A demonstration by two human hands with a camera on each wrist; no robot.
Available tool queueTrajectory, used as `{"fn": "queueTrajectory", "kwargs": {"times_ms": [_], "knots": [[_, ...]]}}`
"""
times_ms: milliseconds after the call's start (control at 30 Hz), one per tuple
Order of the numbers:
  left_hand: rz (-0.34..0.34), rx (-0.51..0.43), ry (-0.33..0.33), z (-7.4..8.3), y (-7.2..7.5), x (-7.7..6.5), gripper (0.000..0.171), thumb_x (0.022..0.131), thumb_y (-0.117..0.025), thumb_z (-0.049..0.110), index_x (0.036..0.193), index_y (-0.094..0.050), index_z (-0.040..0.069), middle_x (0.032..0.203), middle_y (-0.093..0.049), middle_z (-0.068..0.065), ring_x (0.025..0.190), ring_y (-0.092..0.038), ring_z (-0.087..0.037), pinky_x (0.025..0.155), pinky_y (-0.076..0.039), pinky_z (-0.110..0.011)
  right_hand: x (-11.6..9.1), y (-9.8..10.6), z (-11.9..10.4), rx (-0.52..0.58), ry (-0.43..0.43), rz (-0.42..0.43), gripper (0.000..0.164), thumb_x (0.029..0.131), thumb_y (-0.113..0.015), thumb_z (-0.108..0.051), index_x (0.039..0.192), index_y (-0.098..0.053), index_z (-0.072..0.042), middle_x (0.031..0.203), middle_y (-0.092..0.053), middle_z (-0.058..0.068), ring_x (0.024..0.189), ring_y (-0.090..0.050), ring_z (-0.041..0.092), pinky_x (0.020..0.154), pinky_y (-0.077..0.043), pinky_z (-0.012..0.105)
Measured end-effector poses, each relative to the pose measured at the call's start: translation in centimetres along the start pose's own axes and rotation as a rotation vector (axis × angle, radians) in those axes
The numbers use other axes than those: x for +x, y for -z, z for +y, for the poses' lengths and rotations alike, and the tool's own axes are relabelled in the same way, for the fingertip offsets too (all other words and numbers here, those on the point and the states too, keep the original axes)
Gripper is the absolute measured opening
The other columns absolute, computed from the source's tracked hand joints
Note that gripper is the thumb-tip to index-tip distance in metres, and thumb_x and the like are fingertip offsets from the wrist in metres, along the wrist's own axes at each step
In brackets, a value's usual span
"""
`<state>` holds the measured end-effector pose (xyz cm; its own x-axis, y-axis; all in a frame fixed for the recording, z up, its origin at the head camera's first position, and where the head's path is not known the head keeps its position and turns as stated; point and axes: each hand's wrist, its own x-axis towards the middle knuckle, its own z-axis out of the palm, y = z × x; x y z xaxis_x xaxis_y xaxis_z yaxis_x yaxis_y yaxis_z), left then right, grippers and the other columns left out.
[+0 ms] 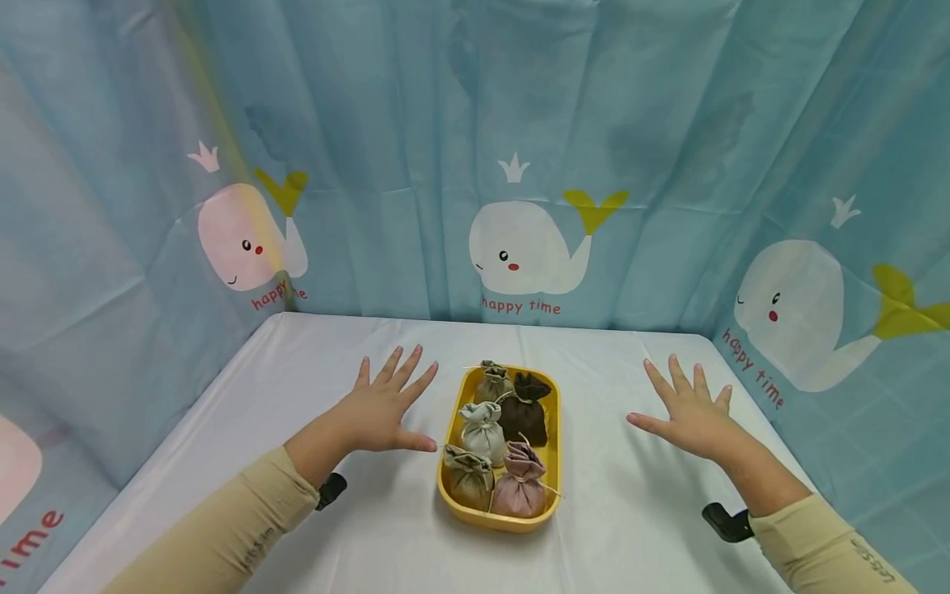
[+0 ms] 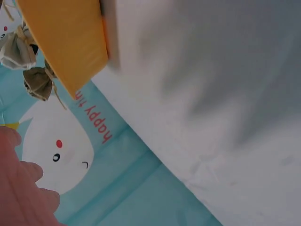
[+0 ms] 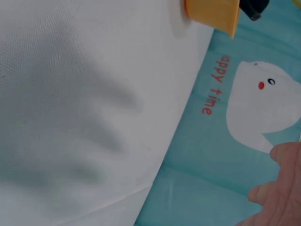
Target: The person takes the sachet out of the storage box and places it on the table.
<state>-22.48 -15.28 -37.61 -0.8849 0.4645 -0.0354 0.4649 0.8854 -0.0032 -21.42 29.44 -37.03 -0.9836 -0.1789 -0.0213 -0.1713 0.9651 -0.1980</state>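
Observation:
A yellow tray (image 1: 558, 412) on the white table holds several small drawstring pouches. A white pouch (image 1: 483, 433) and a dark brown pouch (image 1: 524, 419) sit mid-tray, with a grey-green pouch (image 1: 493, 384) behind them. At the front are an olive pouch (image 1: 469, 478) and a pink pouch (image 1: 519, 487). My left hand (image 1: 382, 412) is spread flat in the air just left of the tray, holding nothing. Farther off on the right, my right hand (image 1: 690, 417) hovers with fingers spread, also holding nothing. Both wrist views show fingertips apart from the yellow tray (image 2: 70, 42).
Blue curtains (image 1: 356, 165) printed with white whales rise behind and on both sides of the white tablecloth (image 1: 609, 528). Each wrist carries a black camera mount, one at the left wrist (image 1: 331, 490) and one at the right (image 1: 727, 522).

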Motion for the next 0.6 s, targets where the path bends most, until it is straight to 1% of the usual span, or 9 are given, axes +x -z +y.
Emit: {"fn": "queueTrajectory", "kwargs": {"times_ms": [133,200,400,500,600], "knots": [[-0.016,0.004,-0.015,0.7,-0.8,0.2,0.114,0.056,-0.032,0.092,0.147,0.000,0.031,0.153,0.013,-0.002,0.138,0.014,-0.032,0.099,0.004,-0.068,0.0,-0.1,-0.1,0.016,0.000,-0.007,0.098,0.079,-0.048,-0.068,0.148,-0.003,-0.016,0.148,0.005,0.030,0.127,0.014,0.056,0.084,0.014,0.076],[-0.036,0.010,-0.017,1.1,-1.2,0.2,0.116,0.055,-0.031,0.093,0.147,0.001,0.031,0.152,0.015,-0.001,0.137,0.015,-0.031,0.100,0.004,-0.067,0.0,-0.2,-0.2,0.018,0.002,-0.009,0.098,0.079,-0.048,-0.068,0.148,-0.003,-0.016,0.148,0.004,0.030,0.128,0.013,0.056,0.084,0.014,0.076],[-0.058,-0.001,-0.045,2.1,-2.0,0.0,0.118,0.056,-0.036,0.091,0.148,-0.001,0.025,0.153,0.013,-0.002,0.138,0.013,-0.031,0.100,0.004,-0.066,0.0,-0.3,-0.3,0.011,0.003,-0.008,0.098,0.078,-0.047,-0.070,0.148,-0.004,-0.017,0.148,0.003,0.030,0.128,0.010,0.057,0.085,0.012,0.076],[-0.052,0.000,-0.063,2.5,-2.3,-0.1,0.118,0.058,-0.036,0.091,0.148,-0.004,0.021,0.153,0.011,-0.003,0.138,0.011,-0.032,0.100,0.001,-0.066,0.0,-0.4,-0.3,0.016,0.002,-0.006,0.099,0.078,-0.047,-0.070,0.148,-0.004,-0.016,0.148,0.003,0.030,0.128,0.010,0.057,0.084,0.013,0.076],[-0.059,0.007,-0.071,2.9,-2.7,-0.2,0.119,0.058,-0.034,0.091,0.148,-0.005,0.019,0.153,0.010,-0.004,0.139,0.009,-0.031,0.101,-0.002,-0.066,0.1,-0.5,-0.2,0.015,0.002,-0.007,0.099,0.078,-0.047,-0.071,0.148,-0.005,-0.016,0.148,0.003,0.030,0.128,0.010,0.057,0.085,0.013,0.076]]}}
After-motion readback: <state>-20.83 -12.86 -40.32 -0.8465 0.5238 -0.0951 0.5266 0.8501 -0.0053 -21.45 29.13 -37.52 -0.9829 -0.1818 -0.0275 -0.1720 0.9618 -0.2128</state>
